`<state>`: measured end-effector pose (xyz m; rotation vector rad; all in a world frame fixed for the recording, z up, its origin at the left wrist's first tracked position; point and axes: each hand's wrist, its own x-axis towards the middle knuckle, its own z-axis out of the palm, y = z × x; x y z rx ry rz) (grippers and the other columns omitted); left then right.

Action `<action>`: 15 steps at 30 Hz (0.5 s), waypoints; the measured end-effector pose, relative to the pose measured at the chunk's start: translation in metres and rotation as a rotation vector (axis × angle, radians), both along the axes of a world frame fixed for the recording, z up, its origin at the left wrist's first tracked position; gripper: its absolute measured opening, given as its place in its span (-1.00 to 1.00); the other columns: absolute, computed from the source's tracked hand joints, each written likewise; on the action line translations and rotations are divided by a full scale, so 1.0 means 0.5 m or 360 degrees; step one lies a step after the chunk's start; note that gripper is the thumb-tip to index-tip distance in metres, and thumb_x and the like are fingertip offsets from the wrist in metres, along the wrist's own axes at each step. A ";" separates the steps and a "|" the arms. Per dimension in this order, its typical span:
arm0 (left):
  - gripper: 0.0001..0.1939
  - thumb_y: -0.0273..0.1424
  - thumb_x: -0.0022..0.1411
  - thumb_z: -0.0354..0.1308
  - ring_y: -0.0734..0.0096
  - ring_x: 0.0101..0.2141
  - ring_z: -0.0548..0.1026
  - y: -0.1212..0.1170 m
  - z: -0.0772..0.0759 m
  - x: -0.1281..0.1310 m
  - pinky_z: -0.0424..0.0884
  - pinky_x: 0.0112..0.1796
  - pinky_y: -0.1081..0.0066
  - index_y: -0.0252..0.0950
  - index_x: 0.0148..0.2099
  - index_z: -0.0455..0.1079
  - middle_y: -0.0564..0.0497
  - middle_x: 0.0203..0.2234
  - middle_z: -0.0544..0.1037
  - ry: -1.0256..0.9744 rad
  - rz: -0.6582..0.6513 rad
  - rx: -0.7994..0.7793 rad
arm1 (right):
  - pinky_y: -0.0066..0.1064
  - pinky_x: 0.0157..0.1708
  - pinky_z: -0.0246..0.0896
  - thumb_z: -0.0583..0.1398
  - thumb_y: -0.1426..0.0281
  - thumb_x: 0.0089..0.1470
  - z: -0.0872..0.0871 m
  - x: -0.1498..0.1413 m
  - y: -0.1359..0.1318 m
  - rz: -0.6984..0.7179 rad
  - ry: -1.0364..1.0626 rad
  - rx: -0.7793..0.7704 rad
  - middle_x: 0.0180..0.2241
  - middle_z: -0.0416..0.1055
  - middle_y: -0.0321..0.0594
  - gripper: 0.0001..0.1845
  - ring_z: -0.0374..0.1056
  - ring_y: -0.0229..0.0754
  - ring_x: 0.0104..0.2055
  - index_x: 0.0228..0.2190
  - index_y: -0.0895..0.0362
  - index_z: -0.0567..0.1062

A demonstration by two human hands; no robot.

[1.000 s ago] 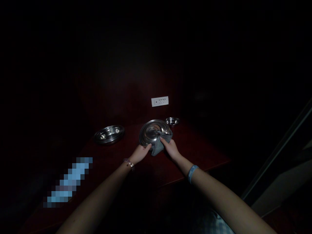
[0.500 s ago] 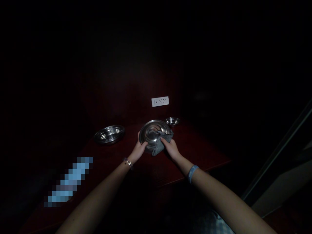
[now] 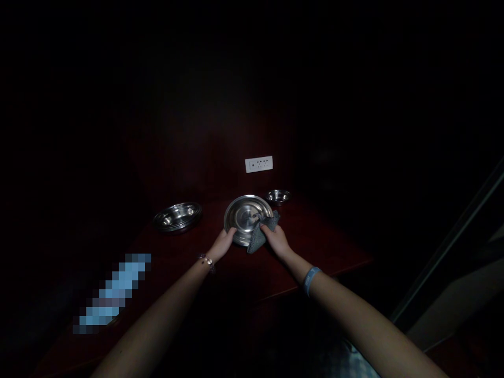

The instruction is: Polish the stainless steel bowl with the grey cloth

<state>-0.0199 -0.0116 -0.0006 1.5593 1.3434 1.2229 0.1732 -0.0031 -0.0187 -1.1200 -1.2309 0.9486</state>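
Observation:
The room is very dark. My left hand [image 3: 223, 243] grips the lower left rim of a round steel plate [image 3: 243, 216], held tilted toward me above the dark red table [image 3: 315, 247]. A grey cloth [image 3: 260, 235] is pinched in my right hand [image 3: 277, 239] and pressed against the plate's lower right edge. A bead bracelet circles my left wrist and a blue band my right.
A stack of steel dishes [image 3: 177, 217] sits on the table to the left. A small steel bowl [image 3: 277, 197] stands behind the plate. A white socket panel [image 3: 259, 164] is on the dark wall. A pixelated blue patch [image 3: 114, 291] lies at lower left.
The plate has turned in my hands and now faces me more flatly. My left hand has slid lower along its rim. The cloth stays at the lower right edge.

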 end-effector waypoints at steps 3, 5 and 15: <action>-0.55 -0.24 0.21 -0.04 0.14 0.09 0.44 0.002 -0.003 0.002 0.26 0.14 0.29 -0.42 0.01 0.41 -0.18 0.03 0.54 0.0046 -0.0011 0.0005 | -0.24 -0.13 0.32 0.22 0.15 -0.06 0.000 -0.001 -0.001 0.0005 0.0006 0.0002 -0.31 0.56 -0.15 -0.68 0.46 -0.03 -0.21 -0.39 0.15 0.53; -0.54 -0.24 0.21 -0.05 0.16 0.10 0.43 0.003 -0.004 0.002 0.25 0.15 0.29 -0.42 0.01 0.41 -0.17 0.03 0.53 0.0057 -0.0035 0.0011 | -0.23 -0.13 0.33 0.23 0.16 -0.06 -0.001 -0.001 0.000 0.0002 0.0006 -0.0005 -0.31 0.56 -0.15 -0.69 0.46 -0.03 -0.20 -0.39 0.15 0.53; -0.52 -0.18 0.21 -0.03 0.15 0.13 0.40 0.006 -0.012 0.000 0.20 0.19 0.25 -0.39 0.03 0.41 -0.16 0.06 0.51 0.0058 -0.0109 0.0114 | -0.24 -0.12 0.32 0.21 0.14 -0.05 -0.003 -0.002 0.002 -0.0001 0.0016 -0.0012 -0.29 0.56 -0.13 -0.67 0.46 -0.03 -0.19 -0.39 0.15 0.53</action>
